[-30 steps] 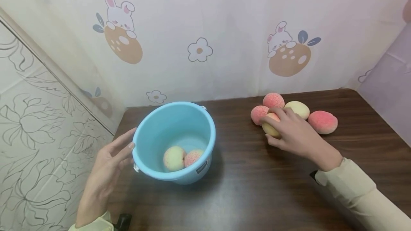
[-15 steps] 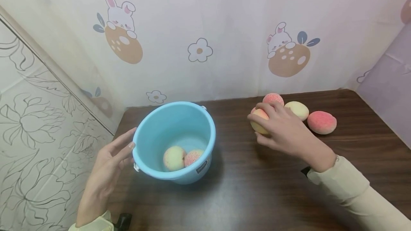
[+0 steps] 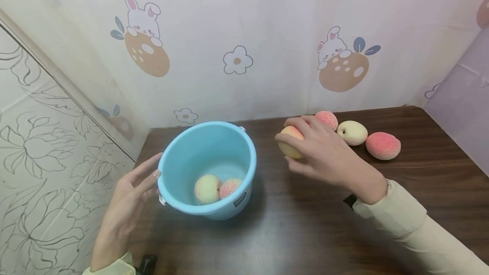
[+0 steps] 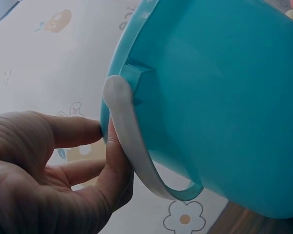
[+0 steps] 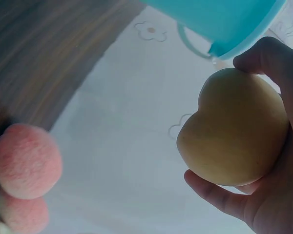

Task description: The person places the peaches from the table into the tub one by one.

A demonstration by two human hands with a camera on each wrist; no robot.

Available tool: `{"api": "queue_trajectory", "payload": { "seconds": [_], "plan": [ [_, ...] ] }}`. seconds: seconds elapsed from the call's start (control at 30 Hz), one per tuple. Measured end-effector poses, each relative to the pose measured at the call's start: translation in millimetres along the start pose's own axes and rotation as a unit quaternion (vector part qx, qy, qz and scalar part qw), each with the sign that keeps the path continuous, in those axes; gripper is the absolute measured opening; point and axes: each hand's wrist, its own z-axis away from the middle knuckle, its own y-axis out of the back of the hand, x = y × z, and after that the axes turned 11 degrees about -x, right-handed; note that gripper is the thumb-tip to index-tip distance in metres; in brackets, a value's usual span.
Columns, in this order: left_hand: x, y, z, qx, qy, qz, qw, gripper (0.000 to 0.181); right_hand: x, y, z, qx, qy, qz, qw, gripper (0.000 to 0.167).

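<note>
My right hand (image 3: pixel 328 154) grips a yellow peach (image 3: pixel 291 141) with a pink blush, just above the table and right of the bucket. Thumb and fingers curl round opposite sides of this peach (image 5: pixel 234 131) in the right wrist view. The light-blue bucket (image 3: pixel 198 152) tilts towards me. At its left side, my left hand (image 3: pixel 130 198) pinches the rim beside the white handle (image 4: pixel 129 131). Inside the bucket lie a pale peach (image 3: pixel 207 189) and a pink speckled peach (image 3: pixel 230 187), the latter partly hidden by the rim.
Behind my right hand are a pink peach (image 3: pixel 326 119), a pale yellow peach (image 3: pixel 352 133) and a darker pink peach (image 3: pixel 383 145). Another pink peach (image 5: pixel 27 161) shows in the right wrist view. The dark wooden table (image 3: pixel 275 232) meets a patterned cloth (image 3: pixel 275 46) at the back.
My right hand has moved left with the yellow peach, away from the other peaches and nearer the bucket. The left hand and the bucket have stayed where they were.
</note>
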Motion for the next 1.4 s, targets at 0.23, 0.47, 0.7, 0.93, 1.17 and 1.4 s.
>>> {"api": "queue_trajectory", "payload": {
  "seconds": [0.23,0.47,0.7,0.93,1.17,1.4],
  "plan": [
    [0.0,-0.6,0.3,0.0,0.005,-0.002,1.0,0.055,-11,7,-12.0,0.02,0.029,-0.004,0.9994,0.043],
    [-1.6,-0.1,-1.1,0.002,0.004,-0.007,1.0,0.055,-21,13,-21.5,0.035,0.043,-0.019,0.9983,0.043],
    [-1.2,-0.1,0.9,-0.003,-0.003,0.004,1.0,0.053,-31,18,-32.9,0.049,0.051,-0.025,0.9972,0.042],
    [-1.4,0.1,-0.5,0.001,0.004,-0.002,1.0,0.054,-39,22,-40.5,0.049,0.053,-0.015,0.9973,0.043],
    [-0.4,-0.7,-0.1,0.001,0.001,-0.001,1.0,0.054,-44,23,-50.5,0.066,0.089,-0.023,0.9936,0.041],
    [-1.1,0.1,0.1,0.0,0.0,-0.005,1.0,0.054,-54,22,-61.9,0.071,0.12,-0.02,0.99,0.036]
  ]
}}
